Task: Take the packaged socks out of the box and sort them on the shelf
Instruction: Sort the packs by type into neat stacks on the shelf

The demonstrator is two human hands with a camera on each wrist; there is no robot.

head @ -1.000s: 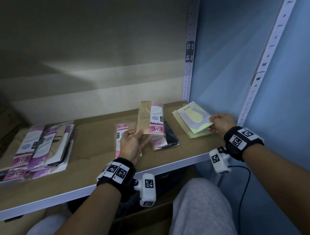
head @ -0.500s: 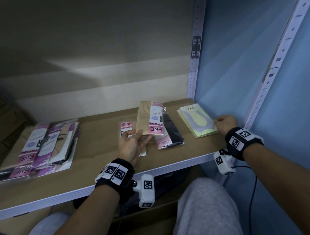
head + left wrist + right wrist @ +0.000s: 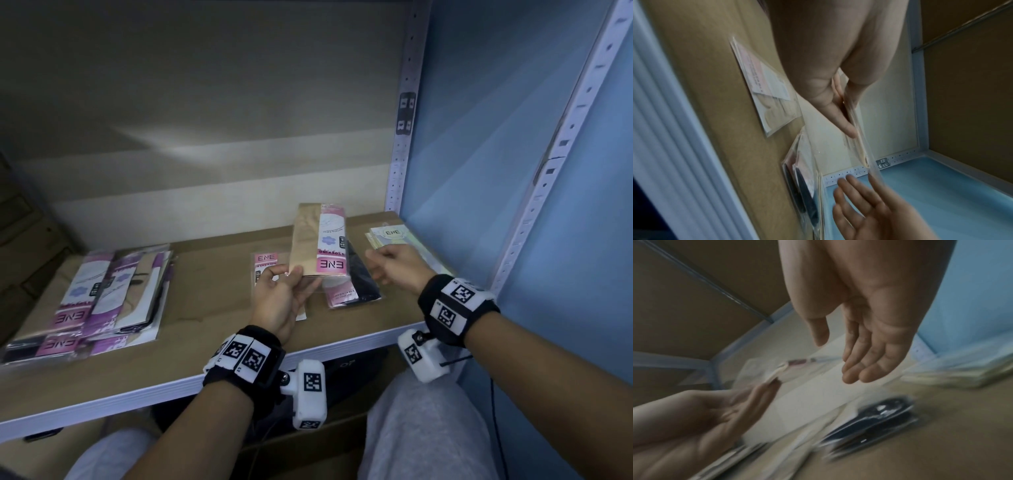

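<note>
My left hand (image 3: 284,291) pinches the lower edge of a beige sock pack (image 3: 317,240) with a pink ENE label, held upright above the wooden shelf (image 3: 212,274). In the left wrist view the thumb and fingers (image 3: 840,116) clamp the clear pack (image 3: 857,146). My right hand (image 3: 394,270) hovers just right of that pack with relaxed fingers (image 3: 859,369), holding nothing. Under the held pack lie a pink-labelled pack (image 3: 265,262) and a black sock pack (image 3: 359,284). A stack of pale green packs (image 3: 394,236) lies at the shelf's right end.
A fanned pile of pink and purple ENE packs (image 3: 102,301) lies on the shelf's left part. A blue side wall (image 3: 496,171) and a white perforated upright (image 3: 404,137) bound the shelf on the right. The white shelf edge (image 3: 171,387) runs in front, above my knees.
My right hand left the pale green stack and moved left toward the held beige pack. The left hand kept holding that pack in about the same place.
</note>
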